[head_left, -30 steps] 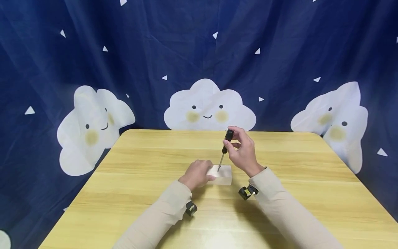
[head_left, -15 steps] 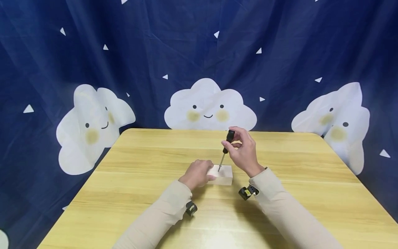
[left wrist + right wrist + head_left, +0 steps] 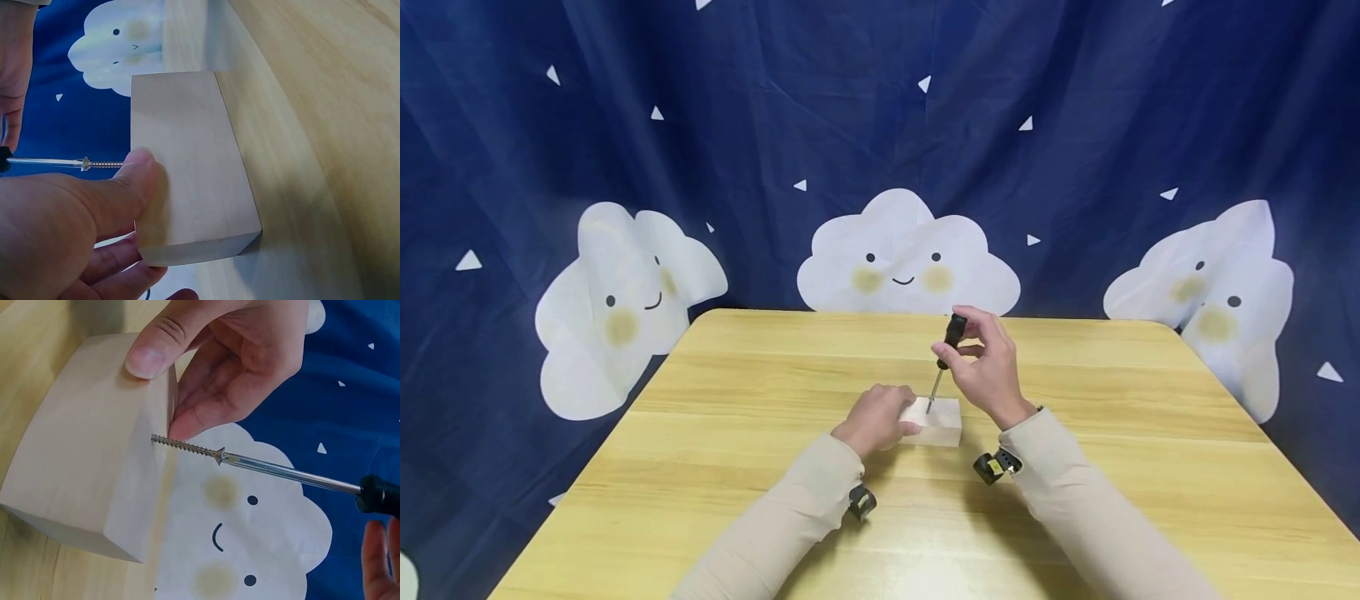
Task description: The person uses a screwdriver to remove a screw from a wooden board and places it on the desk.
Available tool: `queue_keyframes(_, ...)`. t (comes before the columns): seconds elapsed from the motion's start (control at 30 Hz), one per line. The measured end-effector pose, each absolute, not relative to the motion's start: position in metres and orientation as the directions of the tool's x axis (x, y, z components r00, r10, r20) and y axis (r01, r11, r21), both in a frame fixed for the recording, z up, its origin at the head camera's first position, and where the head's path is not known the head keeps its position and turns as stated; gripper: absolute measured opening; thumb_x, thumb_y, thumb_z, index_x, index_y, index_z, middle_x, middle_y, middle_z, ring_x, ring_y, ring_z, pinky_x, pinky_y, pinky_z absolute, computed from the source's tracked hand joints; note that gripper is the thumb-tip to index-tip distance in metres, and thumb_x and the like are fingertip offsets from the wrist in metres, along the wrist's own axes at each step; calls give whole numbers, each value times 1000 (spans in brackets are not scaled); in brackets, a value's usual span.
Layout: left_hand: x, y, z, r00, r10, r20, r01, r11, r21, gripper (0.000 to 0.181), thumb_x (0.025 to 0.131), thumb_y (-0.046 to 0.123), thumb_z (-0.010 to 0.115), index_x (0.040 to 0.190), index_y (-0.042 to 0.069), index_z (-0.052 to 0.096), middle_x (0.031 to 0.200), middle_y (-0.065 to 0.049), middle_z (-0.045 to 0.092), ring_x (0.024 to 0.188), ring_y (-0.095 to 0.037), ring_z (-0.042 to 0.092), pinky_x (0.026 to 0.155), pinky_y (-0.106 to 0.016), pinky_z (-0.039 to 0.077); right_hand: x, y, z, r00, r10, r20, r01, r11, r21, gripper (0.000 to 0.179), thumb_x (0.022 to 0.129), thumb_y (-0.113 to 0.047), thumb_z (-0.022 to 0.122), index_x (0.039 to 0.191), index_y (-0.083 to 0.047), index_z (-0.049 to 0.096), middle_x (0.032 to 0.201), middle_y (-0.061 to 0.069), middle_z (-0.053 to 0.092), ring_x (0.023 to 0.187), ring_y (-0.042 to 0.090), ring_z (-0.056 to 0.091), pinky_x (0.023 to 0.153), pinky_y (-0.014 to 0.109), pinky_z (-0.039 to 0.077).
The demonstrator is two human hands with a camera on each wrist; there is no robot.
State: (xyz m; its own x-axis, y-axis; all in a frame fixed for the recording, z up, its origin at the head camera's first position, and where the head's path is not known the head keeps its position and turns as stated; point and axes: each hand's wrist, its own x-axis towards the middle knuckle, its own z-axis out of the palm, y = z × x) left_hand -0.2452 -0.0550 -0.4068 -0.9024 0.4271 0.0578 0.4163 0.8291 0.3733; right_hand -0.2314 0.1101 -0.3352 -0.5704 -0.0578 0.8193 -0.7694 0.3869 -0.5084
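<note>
A pale wooden block (image 3: 942, 426) lies on the table, and my left hand (image 3: 877, 419) grips its left end, thumb on the near side and fingers behind. A screw (image 3: 187, 447) stands in the block's top face with most of its thread exposed. The shaft of a screwdriver (image 3: 952, 333) meets the screw's head, leaning slightly to the right at the top. My right hand (image 3: 988, 362) pinches the black handle between thumb and fingers. In the left wrist view, the thumb (image 3: 140, 172) presses the block beside the screw (image 3: 105, 164).
The wood-grain table (image 3: 745, 383) spreads around both hands. Behind it hangs a dark blue curtain (image 3: 737, 125) with smiling white clouds and small triangles. Black wrist cameras hang under both sleeves, near the tabletop.
The right thumb has slid slightly left and down along the screwdriver handle. The left hand and the block hold their place; the whole view has shifted a little.
</note>
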Motion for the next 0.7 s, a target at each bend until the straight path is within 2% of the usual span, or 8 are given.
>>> queue_keyframes(0.1, -245, -55, -408, -901, 430, 57, 419, 829, 371, 44, 81, 30, 79, 115, 5, 66, 106, -9, 69, 99, -27, 63, 91, -40, 50, -231, 109, -335, -566, -25, 824, -755, 418, -505, 51, 70, 13, 80, 114, 12, 55, 90, 26, 55, 71, 35, 62, 56, 37, 58)
queue_keyframes(0.2, -244, -55, -408, -904, 424, 50, 411, 831, 375, 45, 81, 30, 79, 116, 5, 66, 108, -9, 69, 100, -27, 63, 91, -40, 50, -236, 111, -338, -570, -41, 820, -756, 417, -505, 50, 71, 16, 77, 116, 11, 54, 88, 25, 58, 70, 35, 64, 56, 33, 58)
queue_keyframes(0.37, -246, -54, -407, -907, 419, 45, 405, 838, 366, 43, 81, 31, 78, 114, 6, 67, 104, -8, 69, 96, -25, 64, 88, -38, 51, -256, 120, -356, -604, -108, 790, -771, 334, -543, 51, 80, 19, 67, 126, 6, 49, 99, 25, 63, 81, 35, 69, 65, 34, 59)
queue_keyframes(0.43, -247, -55, -406, -905, 423, 50, 412, 837, 361, 42, 81, 31, 78, 113, 6, 67, 102, -7, 70, 94, -25, 64, 87, -37, 52, -260, 121, -360, -604, -113, 789, -774, 320, -546, 52, 81, 15, 69, 127, 3, 50, 102, 23, 63, 84, 32, 69, 67, 33, 59)
queue_keyframes(0.6, -246, -55, -407, -898, 436, 55, 427, 834, 349, 44, 81, 31, 78, 115, 5, 66, 105, -9, 69, 98, -27, 64, 89, -38, 51, -260, 120, -363, -528, -57, 847, -775, 440, -454, 59, 70, 0, 85, 121, 0, 56, 90, 16, 57, 74, 26, 63, 54, 25, 57)
queue_keyframes(0.7, -246, -55, -407, -896, 441, 57, 432, 833, 346, 45, 81, 30, 78, 115, 4, 66, 106, -10, 69, 99, -28, 63, 89, -38, 51, -261, 120, -364, -500, -43, 865, -771, 478, -422, 57, 71, -1, 85, 121, 0, 56, 88, 16, 57, 70, 25, 63, 51, 25, 56)
